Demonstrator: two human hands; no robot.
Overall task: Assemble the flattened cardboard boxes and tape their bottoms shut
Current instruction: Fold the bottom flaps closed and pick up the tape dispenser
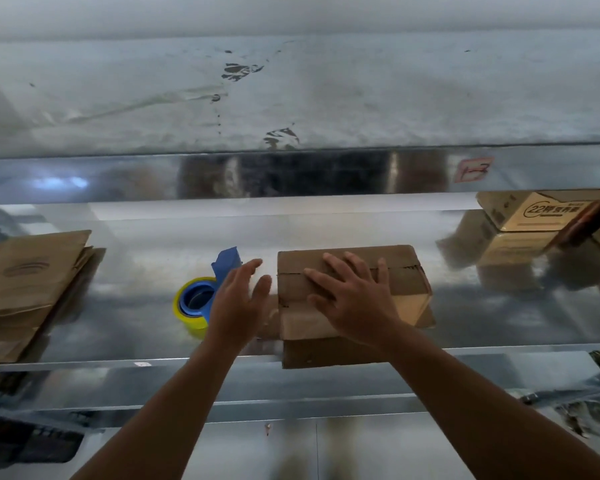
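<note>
Box: the brown box [409, 282] sits on the shiny metal shelf [136, 258], with its flaps folded shut on top.
Right hand: the right hand [354, 299] lies flat on the box with its fingers spread. It presses the flaps down and grips nothing.
Left hand: the left hand [238, 299] has straight fingers and holds nothing. It is just beside the box, at 9 o'clock from it.
Tape roll: the yellow tape roll [193, 304] in its blue holder is at 9 o'clock from the left hand, near it but not touching.
Slit: the line between the flaps runs from 9 to 3 o'clock, under the right fingers. I cannot tell if tape is on it.
Nearer hand: the left hand is nearer the tape, and the right hand is busy.
Next, I think: the left hand goes to 9 o'clock for the tape, then lays it along the slit.
Flat boxes: the pile of flat boxes [28, 282] is far off at 9 o'clock.
</note>
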